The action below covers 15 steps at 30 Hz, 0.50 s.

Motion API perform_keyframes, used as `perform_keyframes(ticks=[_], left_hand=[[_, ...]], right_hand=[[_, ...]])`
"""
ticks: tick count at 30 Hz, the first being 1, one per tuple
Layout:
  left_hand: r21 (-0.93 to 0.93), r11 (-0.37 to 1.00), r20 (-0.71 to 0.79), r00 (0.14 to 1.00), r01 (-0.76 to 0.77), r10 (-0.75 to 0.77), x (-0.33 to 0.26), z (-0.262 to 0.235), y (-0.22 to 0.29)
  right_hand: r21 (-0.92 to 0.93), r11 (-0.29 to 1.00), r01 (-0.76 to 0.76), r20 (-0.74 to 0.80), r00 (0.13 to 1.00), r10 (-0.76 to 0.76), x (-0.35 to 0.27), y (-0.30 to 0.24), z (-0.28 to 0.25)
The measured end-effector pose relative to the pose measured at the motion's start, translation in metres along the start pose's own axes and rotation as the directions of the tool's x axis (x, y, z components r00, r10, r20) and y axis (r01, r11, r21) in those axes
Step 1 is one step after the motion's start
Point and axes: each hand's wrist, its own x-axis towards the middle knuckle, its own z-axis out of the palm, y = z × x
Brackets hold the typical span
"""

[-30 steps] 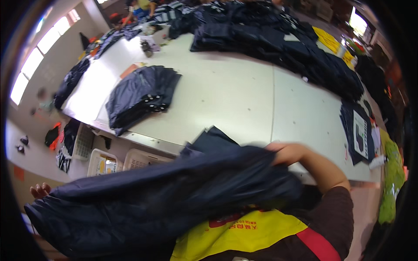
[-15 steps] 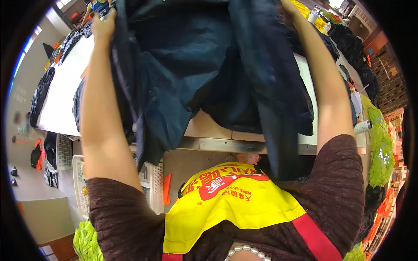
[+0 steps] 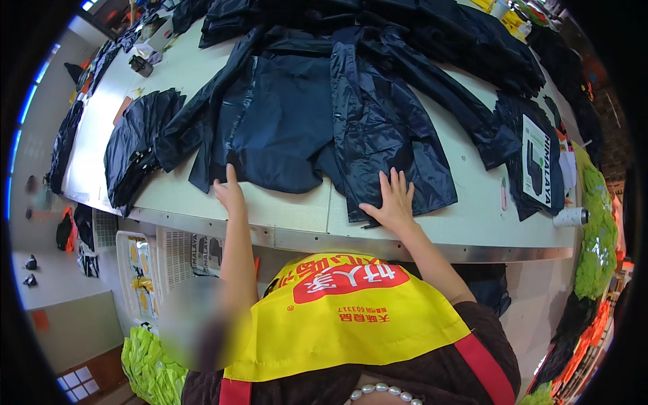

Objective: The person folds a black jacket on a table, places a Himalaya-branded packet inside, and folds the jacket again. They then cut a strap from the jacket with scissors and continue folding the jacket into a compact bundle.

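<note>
Dark piles (image 3: 442,37) crowd a pale table (image 3: 486,219), where a jacket (image 3: 283,121) lies spread, hem (image 3: 432,205) nearest. Right hand (image 3: 395,200) rests splayed at the hem; left hand (image 3: 231,194) meets its other side, pinching or not I cannot tell. Flattening seems the step; squaring it would call for gentle tugs.

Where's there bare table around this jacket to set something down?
Bare tabletop shows between jacket and slim pink object; near the front edge between left hand and right hand; and between dark bottle and left sleeve. Crowded: the far garment pile and the left stack, against that sleeve.
</note>
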Motion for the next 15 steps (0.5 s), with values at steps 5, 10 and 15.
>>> perform_keyframes(ticks=[5, 10, 15], left_hand=[[0.351, 0.936, -0.307, 0.943, -0.012, 0.127, 0.040, 0.004, 0.035], [0.639, 0.617, -0.214, 0.664, -0.460, 0.717, 0.081, -0.002, 0.008], [0.564, 0.577, 0.018, 0.707, -0.591, 0.707, 0.095, 0.004, 0.022]], right_hand=[[0.284, 0.955, 0.084, -0.173, 0.984, -0.035, 0.033, -0.049, 0.002], [0.011, 0.998, 0.054, -0.035, 0.998, -0.054, 0.057, -0.069, 0.025], [0.313, 0.943, 0.111, 0.077, 0.987, -0.142, 0.061, -0.038, 0.002]])
